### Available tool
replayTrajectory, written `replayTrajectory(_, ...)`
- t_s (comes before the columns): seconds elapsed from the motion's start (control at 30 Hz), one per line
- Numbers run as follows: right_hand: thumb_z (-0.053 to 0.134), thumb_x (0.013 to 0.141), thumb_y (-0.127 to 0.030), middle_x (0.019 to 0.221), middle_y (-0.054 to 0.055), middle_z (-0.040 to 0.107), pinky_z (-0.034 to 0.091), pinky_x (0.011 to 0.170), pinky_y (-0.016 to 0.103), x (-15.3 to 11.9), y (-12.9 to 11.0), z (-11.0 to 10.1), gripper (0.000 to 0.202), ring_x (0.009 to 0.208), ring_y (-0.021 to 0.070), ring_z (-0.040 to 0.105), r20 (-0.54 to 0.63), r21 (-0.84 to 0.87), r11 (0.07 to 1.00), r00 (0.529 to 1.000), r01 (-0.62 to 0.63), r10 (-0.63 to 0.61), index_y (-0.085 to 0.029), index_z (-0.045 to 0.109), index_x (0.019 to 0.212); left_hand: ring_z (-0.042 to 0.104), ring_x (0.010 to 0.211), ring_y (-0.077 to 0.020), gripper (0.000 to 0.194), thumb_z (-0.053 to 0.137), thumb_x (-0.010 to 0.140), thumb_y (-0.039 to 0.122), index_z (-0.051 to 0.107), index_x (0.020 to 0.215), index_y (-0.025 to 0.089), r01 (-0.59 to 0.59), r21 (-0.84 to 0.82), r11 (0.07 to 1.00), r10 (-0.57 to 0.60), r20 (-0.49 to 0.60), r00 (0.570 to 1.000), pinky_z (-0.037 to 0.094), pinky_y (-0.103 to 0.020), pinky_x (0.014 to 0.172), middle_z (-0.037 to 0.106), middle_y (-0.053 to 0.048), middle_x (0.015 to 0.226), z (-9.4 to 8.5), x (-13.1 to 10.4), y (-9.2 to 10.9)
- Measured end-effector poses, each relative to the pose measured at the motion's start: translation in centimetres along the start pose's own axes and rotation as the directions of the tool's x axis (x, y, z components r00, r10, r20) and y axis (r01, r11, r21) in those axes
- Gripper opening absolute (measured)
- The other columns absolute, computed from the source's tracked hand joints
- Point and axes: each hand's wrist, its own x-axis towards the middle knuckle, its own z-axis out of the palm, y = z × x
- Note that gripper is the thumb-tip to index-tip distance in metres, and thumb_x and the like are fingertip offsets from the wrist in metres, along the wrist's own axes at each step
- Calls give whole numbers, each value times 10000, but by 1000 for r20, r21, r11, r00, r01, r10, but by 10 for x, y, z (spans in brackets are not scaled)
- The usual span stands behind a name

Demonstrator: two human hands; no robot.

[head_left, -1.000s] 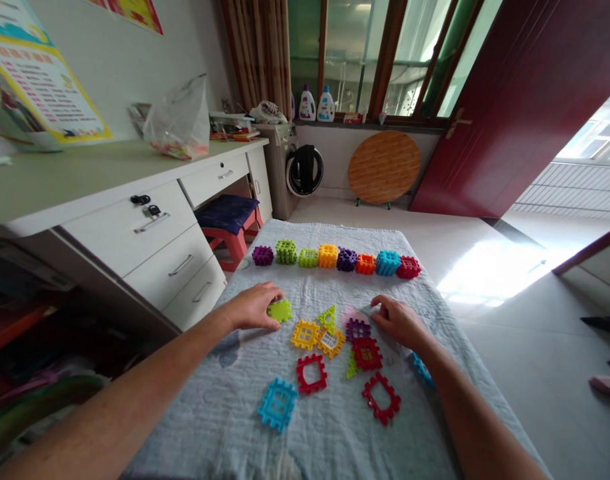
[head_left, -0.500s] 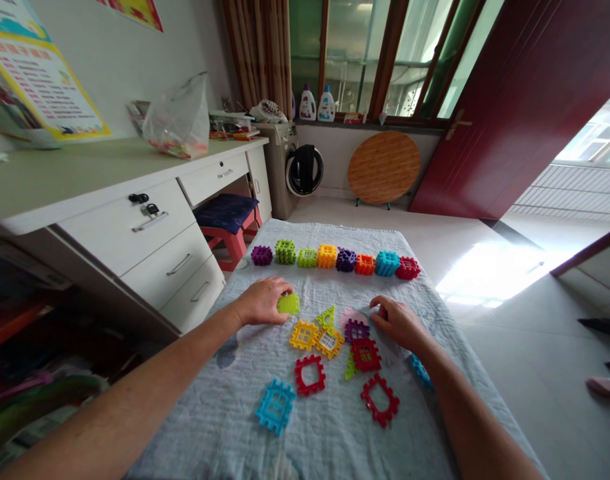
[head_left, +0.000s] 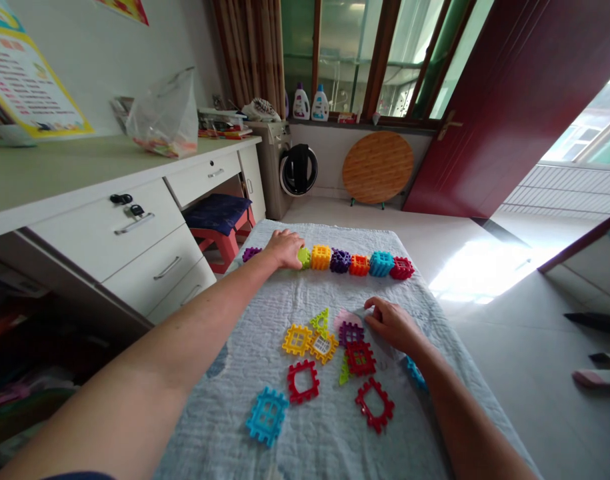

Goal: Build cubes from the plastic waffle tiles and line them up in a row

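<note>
Along the far row of stacked plastic building tiles, my left hand (head_left: 285, 248) is closed around lime green tiles (head_left: 304, 258) whose edge shows at its fingertips; the hand hides how they sit. A purple stack (head_left: 251, 254) is just left of it, and a yellow stack (head_left: 321, 257) to its right. My right hand (head_left: 392, 323) rests on the cloth, fingers loosely bent and apart, holding nothing. Closest to it lie a purple tile (head_left: 357, 333) and a red window tile (head_left: 367, 359). A blue tile (head_left: 415, 373) is partly hidden under the right forearm.
Loose tiles lie nearer me: a yellow window tile (head_left: 297, 340), a green triangle (head_left: 320, 322), a red frame (head_left: 291, 381) and a blue window tile (head_left: 255, 417). The cloth-covered table (head_left: 225, 407) stands beside a white desk (head_left: 149, 167). A stool (head_left: 217, 213) is between desk and table.
My left hand has moved forward from the table's middle to the far row, carrying the lime green tile. My right hand has stayed on the cloth. The view has shifted slightly.
</note>
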Motion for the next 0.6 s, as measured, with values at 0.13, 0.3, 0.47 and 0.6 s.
replayTrajectory(0.13, 502, 773, -246, 615, -43, 554, 296, 575, 232, 0, 0, -1, 201, 578, 118, 495, 5, 7, 1000, 1000, 5, -5, -198, 579, 953, 487, 1056, -315, 480, 635, 585, 344, 652, 1045, 209, 4, 7, 1000, -4, 28, 1000, 350, -442, 901, 617, -92, 1094, 5, 9, 0)
replayTrajectory(0.3, 493, 774, -234, 617, -40, 553, 295, 571, 232, -1, -4, -3, 196, 576, 117, 491, 0, 5, 1000, 1000, 5, -5, -197, 580, 945, 487, 1067, -315, 480, 634, 582, 338, 655, 1046, 217, 14, 15, 1000, -15, 55, 998, 356, -439, 896, 623, -93, 1102, 10, 17, -2)
replayTrajectory(0.47, 504, 773, -230, 612, -43, 557, 297, 571, 233, 0, -2, -3, 196, 565, 116, 492, 7, 7, 1000, 1000, 6, -6, -202, 576, 954, 499, 1057, -307, 467, 628, 580, 309, 656, 1038, 224, 18, 12, 1000, -19, 77, 997, 367, -433, 884, 640, -81, 1084, 13, 21, -4)
replayTrajectory(0.6, 504, 775, -231, 622, -42, 564, 302, 574, 228, 0, 0, -1, 203, 574, 115, 497, 8, 6, 1000, 1000, 6, -6, -205, 576, 963, 486, 1088, -311, 524, 628, 597, 327, 626, 1110, 216, 8, 4, 1000, -8, 71, 997, 350, -446, 918, 622, -85, 1140, 11, 19, -3)
